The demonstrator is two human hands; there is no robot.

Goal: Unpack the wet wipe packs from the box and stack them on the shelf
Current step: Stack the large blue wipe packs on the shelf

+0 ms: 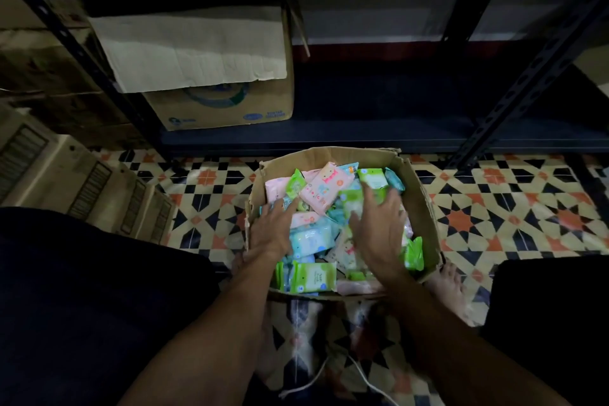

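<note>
An open cardboard box (425,204) stands on the tiled floor between my feet, filled with several wet wipe packs in pink, green and blue. A pink pack (326,189) lies on top near the back, a green pack (314,277) at the front. My left hand (272,234) reaches into the box's left side, fingers stretched over the packs. My right hand (379,227) hovers over the right side with fingers spread, holding nothing that I can see. The dark metal shelf (379,138) stands just behind the box, its bottom level bare on the right.
A large cardboard box (224,105) with a raised flap sits on the shelf's bottom level at the left. Flat stacked cartons (82,181) lie on the floor to the left. A white cord (329,376) runs across the tiles near me. My knees frame both sides.
</note>
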